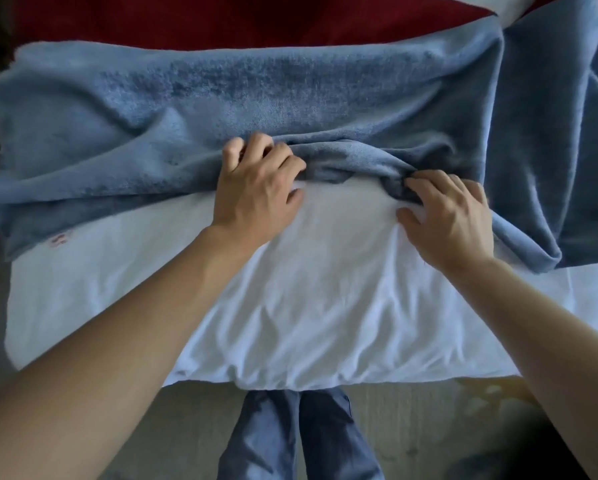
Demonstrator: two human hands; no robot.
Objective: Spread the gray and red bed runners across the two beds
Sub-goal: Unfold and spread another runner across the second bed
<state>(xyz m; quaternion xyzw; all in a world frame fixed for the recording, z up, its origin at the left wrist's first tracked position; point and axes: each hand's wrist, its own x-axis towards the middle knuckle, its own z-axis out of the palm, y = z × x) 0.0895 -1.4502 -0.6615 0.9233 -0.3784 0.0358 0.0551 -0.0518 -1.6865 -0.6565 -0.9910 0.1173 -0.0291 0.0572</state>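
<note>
Bunching the plush gray runner (256,98) over smooth white sheet (308,289), left hand (256,195) and right hand (453,216) each grip its rumpled edge.

Two hands: left hand (256,199), right hand (453,216); one gray runner (221,109); one red runner (186,19).

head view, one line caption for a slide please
Both hands, left hand and right hand, bunch the gray runner on the white sheet.
</note>
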